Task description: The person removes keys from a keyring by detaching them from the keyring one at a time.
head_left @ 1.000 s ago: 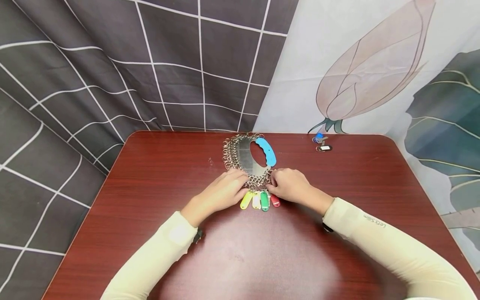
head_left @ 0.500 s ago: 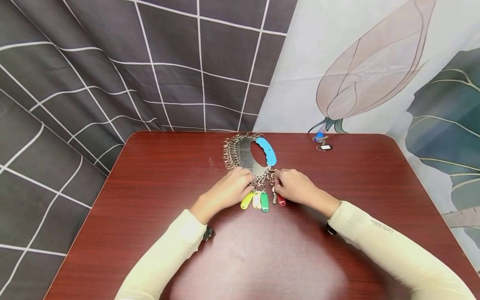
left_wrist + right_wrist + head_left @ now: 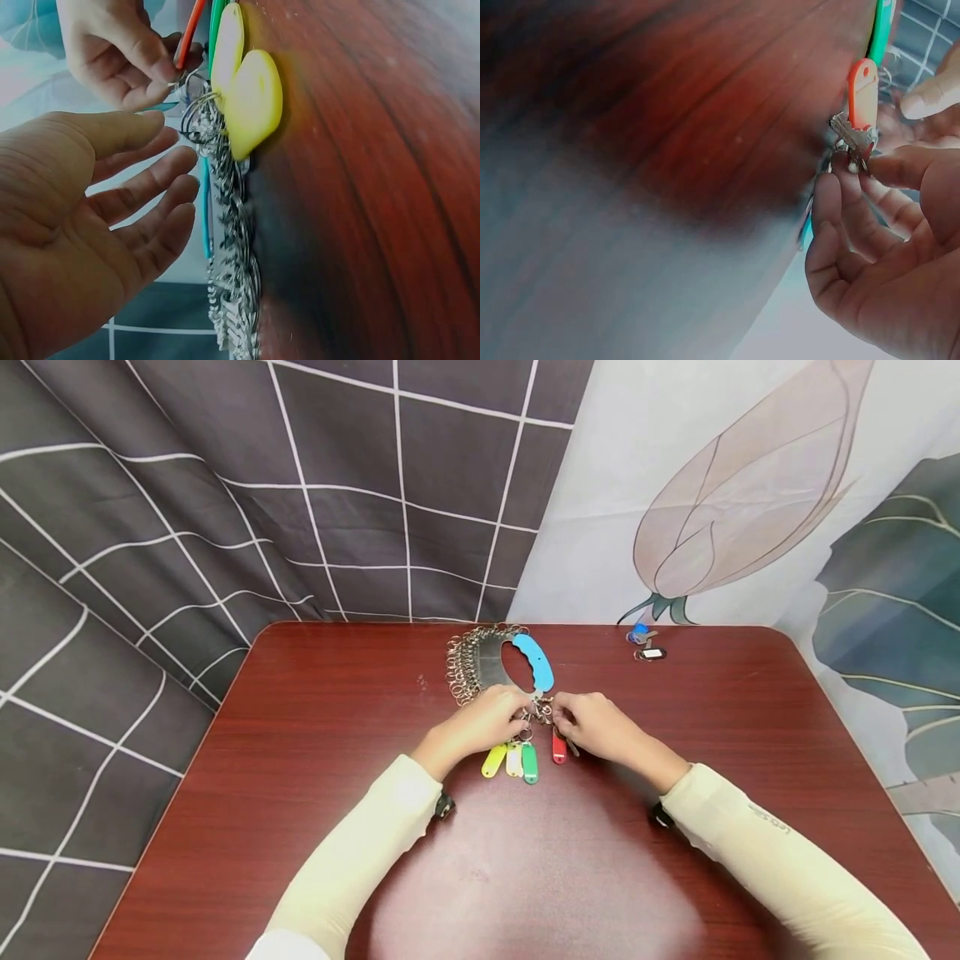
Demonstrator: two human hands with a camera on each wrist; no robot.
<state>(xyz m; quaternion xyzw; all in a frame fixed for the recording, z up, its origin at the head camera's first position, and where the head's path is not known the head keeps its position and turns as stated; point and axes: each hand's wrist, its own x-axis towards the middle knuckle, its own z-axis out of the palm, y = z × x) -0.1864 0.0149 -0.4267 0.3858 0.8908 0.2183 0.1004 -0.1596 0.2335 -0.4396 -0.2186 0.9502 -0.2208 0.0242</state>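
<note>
A metal key-holder plate [image 3: 491,668] with a blue handle [image 3: 534,662] lies at the back of the table, its edge lined with small snap clasps [image 3: 463,668]. My right hand [image 3: 592,724] pinches the ring end of a key [image 3: 847,135] with a red tag [image 3: 558,747] beside the plate's near right edge. The left hand [image 3: 487,720] hovers over the near clasps, its fingers loosely bent in the left wrist view; its thumb and index tips are close to a ring. Yellow [image 3: 493,761], pale [image 3: 513,760] and green [image 3: 529,763] tags hang at the near edge.
Farther right on the brown table [image 3: 337,693] lie a blue-tagged key [image 3: 639,633] and a black tag with a white label [image 3: 652,653]. Behind the table hang a dark checked curtain [image 3: 345,527] and a floral cloth [image 3: 585,543].
My left hand has shifted right along the near clasps. The right hand has drawn slightly right and away from the green tag, and the red tag has moved with it.
</note>
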